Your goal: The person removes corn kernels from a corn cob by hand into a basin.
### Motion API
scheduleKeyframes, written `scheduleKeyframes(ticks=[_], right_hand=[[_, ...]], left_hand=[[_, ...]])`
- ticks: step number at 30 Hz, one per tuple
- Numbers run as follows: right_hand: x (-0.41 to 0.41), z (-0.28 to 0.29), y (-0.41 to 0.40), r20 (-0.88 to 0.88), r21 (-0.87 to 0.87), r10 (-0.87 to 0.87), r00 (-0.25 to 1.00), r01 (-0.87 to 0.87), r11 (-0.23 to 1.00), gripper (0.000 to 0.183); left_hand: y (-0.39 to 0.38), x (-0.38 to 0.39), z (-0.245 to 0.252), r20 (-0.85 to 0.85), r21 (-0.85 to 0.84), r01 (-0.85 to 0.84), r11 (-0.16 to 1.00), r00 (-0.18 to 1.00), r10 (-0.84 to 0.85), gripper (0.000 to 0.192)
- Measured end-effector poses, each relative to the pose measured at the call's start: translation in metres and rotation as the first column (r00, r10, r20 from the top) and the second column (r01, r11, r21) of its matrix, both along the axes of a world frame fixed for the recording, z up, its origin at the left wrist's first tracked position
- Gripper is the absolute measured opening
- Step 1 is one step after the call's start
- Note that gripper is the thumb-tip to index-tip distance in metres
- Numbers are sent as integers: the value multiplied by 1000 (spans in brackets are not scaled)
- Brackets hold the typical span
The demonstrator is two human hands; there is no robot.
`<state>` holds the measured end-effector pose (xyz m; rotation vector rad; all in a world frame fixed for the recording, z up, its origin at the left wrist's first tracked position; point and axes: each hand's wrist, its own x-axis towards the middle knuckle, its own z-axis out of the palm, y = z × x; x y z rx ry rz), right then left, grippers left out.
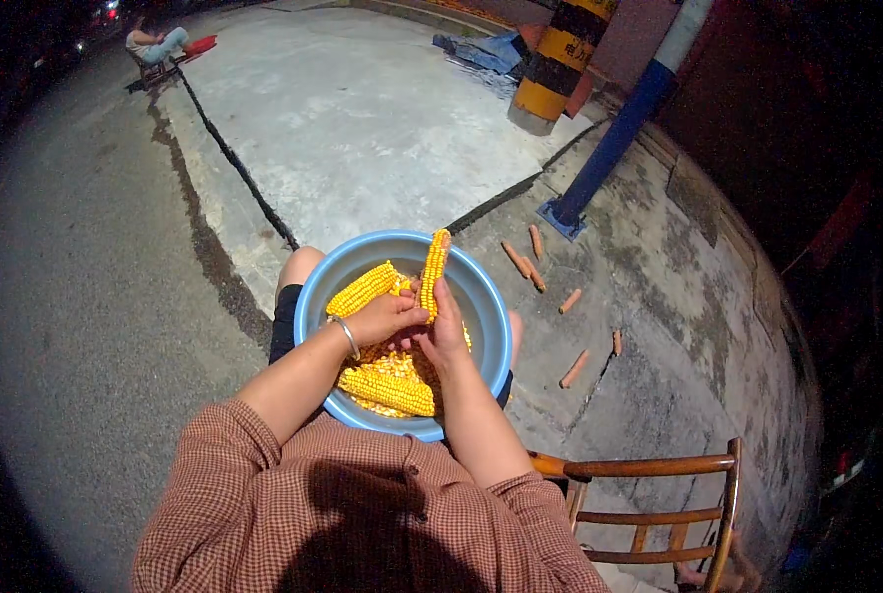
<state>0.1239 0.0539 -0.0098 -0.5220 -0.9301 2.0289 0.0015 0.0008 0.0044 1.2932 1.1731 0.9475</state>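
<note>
A blue plastic basin rests on my lap. Over it my right hand holds a partly shelled ear of yellow corn, tilted up with its tip above the basin's far rim. My left hand, with a silver bangle at the wrist, touches the lower part of that ear with its fingers. Another ear of corn lies in the basin beyond my left hand, and one more ear lies nearer my body. Loose corn kernels cover part of the basin's bottom; my hands hide some of them.
Several bare corn cobs lie on the concrete to the right. Beyond them stand a blue metal post and a yellow-and-black striped pole. A wooden chair is at the lower right. A person sits far off at the upper left.
</note>
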Motion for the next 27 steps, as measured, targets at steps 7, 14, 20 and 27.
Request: scheduleKeyframes(ticks=[7, 14, 20, 27], right_hand=[[5, 5, 0, 40, 19, 35, 999, -36, 999, 39], [9, 11, 0, -83, -229, 83, 993, -100, 968, 46], [6, 8, -2, 43, -49, 53, 998, -51, 997, 40], [7, 13, -8, 77, -25, 7, 997, -5, 1000, 38]], left_hand=[[1, -4, -2, 85, -68, 95, 993, 992, -89, 33], [-1, -4, 1, 128, -64, 123, 990, 985, -114, 36], [-2, 4, 7, 53, -106, 27, 994, 998, -22, 34], [2, 3, -10, 6, 18, 30, 999, 1000, -30, 33]])
